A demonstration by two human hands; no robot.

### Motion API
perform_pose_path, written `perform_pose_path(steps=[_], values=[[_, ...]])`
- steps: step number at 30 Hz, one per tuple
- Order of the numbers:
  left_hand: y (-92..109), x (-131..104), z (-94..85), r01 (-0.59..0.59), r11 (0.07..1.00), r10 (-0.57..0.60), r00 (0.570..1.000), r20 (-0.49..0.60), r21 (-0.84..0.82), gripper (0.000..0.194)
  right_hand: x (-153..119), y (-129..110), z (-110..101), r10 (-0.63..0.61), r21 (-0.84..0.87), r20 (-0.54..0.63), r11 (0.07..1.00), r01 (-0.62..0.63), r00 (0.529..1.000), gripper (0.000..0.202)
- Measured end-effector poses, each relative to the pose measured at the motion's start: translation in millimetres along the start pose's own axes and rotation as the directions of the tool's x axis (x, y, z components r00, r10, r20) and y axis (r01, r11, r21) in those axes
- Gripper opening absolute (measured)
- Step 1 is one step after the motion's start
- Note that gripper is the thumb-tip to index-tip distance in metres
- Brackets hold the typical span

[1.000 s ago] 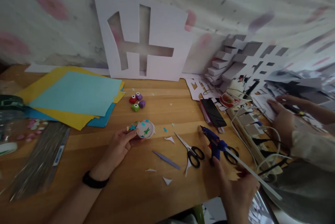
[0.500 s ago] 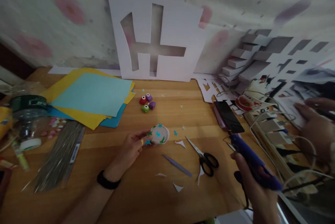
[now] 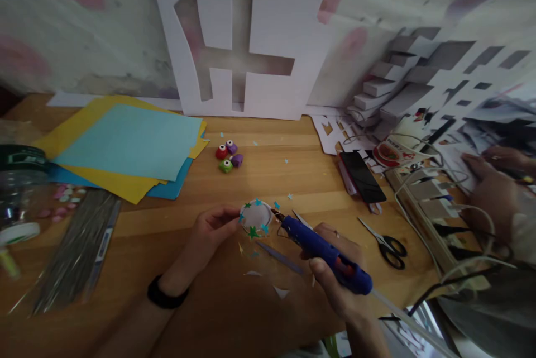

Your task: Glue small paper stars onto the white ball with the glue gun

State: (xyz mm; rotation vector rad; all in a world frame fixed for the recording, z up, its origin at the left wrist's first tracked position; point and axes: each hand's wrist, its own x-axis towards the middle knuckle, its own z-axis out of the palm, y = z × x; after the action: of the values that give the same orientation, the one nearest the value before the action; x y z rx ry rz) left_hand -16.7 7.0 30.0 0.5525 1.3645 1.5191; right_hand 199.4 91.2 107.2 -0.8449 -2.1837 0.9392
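Observation:
My left hand [image 3: 215, 235], closed, pinches the left edge of a small round white piece [image 3: 256, 216] decorated with green and blue stars. A blue glue gun [image 3: 326, 249] is gripped in my right hand [image 3: 341, 274], its dark nozzle at the right rim of the round piece. Beneath both lies a grey-blue pair of tweezers [image 3: 280, 256] on the wooden table [image 3: 176, 285]. Part of one pair of scissors [image 3: 301, 219] shows behind the glue gun. White paper scraps [image 3: 280, 292] lie nearer the front.
Black-handled scissors [image 3: 387, 246] and a phone [image 3: 363, 176] lie right, by a power strip [image 3: 422, 224]. Another person's hands [image 3: 489, 190] are at far right. Coloured paper [image 3: 134, 140], wire bundle [image 3: 77, 252] and jar [image 3: 20, 190] stand left; small eyed figures [image 3: 228, 157] sit behind.
My right hand has brought the glue gun leftward to the round piece, which is turned differently in my left hand. Scissors now show farther right. The camera view has shifted.

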Motion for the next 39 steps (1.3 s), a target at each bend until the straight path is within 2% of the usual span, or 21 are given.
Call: perform_pose_path(steps=[8,21,39], values=[[-2,-3,-0.6,0.037,0.999,-0.037,0.999,0.009,0.003,0.018,0,10,6,0.028,0.019,-0.056,0.999,-0.027,0.998,0.059],[3,-2,3.3,0.074,0.996,-0.075,0.997,-0.027,-0.042,0.021,2,9,7,0.027,-0.02,-0.01,0.999,-0.027,1.0,0.057],[-2,-2,-0.5,0.071,0.996,-0.072,0.997,-0.021,-0.046,0.02,0,8,6,0.027,-0.08,0.015,0.996,-0.026,1.0,0.052]])
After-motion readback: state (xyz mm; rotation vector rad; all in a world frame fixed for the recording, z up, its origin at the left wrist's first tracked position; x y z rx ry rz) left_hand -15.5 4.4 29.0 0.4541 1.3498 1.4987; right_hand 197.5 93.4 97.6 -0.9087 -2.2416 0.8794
